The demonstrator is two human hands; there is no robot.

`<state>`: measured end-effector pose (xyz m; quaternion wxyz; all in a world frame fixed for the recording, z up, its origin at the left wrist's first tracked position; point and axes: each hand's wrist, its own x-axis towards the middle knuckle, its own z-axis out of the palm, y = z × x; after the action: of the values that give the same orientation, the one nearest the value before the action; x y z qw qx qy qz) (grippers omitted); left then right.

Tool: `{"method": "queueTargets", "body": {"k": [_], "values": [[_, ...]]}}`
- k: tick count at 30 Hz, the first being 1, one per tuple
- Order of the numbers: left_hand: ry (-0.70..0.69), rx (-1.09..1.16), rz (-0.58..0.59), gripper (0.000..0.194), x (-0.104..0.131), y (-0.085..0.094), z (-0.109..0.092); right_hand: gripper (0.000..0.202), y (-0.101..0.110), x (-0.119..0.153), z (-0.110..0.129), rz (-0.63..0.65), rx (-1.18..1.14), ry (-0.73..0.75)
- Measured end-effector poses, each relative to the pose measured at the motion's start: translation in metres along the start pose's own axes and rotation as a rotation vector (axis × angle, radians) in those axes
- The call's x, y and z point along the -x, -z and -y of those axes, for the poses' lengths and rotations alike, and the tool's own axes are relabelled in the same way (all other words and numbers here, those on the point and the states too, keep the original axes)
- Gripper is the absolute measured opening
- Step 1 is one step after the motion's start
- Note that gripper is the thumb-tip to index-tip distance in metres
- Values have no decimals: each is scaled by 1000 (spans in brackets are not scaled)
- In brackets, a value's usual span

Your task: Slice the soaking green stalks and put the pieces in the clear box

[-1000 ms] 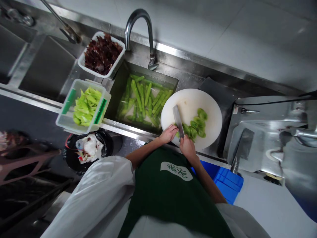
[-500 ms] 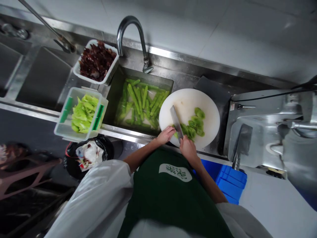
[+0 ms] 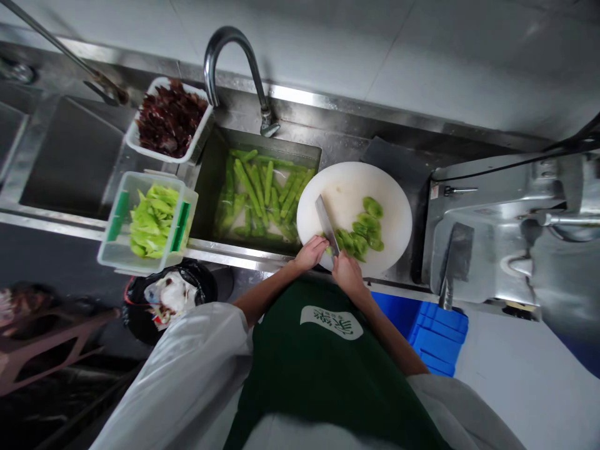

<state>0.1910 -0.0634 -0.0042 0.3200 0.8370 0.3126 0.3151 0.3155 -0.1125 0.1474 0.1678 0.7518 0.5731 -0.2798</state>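
My right hand (image 3: 347,272) grips the handle of a cleaver (image 3: 327,220), its blade angled up and left across a round white cutting board (image 3: 323,181). Fingers of my left hand (image 3: 313,252) are bent closed on the short end of a green vegetable stalk (image 3: 329,250), left of the blade near the board's front edge. Only a bit of the stalk shows. Thin oval green slices (image 3: 368,230) lie on the board right of the blade, some overlapping. Whole green stalks (image 3: 260,187) soak in the water-filled sink (image 3: 206,212) left of the board.
Left of the sink stand a clear container (image 3: 105,250) of pale green pieces and a white tub (image 3: 134,134) of dark red leaves. A faucet (image 3: 234,34) arches behind. Rightward, another cleaver (image 3: 457,253) rests on a metal machine (image 3: 492,212). Below are a rubbish bin (image 3: 206,281) and a blue crate (image 3: 438,337).
The view has shifted slightly, so the scene sits a little further left. Both hands stay near the board's front edge, with the cleaver still beside the left fingertips.
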Motion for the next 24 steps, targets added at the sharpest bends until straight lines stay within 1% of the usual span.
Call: {"method": "queueTargets", "body": {"k": [7, 10, 14, 19, 21, 24], "values": [[-6, 6, -5, 33, 1, -2, 3, 28, 0, 2, 0, -16, 3, -2], [-21, 0, 2, 32, 3, 1, 4, 28, -5, -5, 4, -10, -17, -10], [-105, 7, 58, 32, 4, 8, 9, 28, -5, -12, 6, -14, -32, -8], [-114, -23, 144, 32, 1, 12, 12, 29, 3, 3, 2, 2, 0, -8], [-117, -29, 149, 33, 1, 11, 12, 31, 2, 4, 3, 5, -2, -19], [-128, -27, 140, 33, 0, 10, 13, 31, -2, -3, 7, 9, -20, -25]]}}
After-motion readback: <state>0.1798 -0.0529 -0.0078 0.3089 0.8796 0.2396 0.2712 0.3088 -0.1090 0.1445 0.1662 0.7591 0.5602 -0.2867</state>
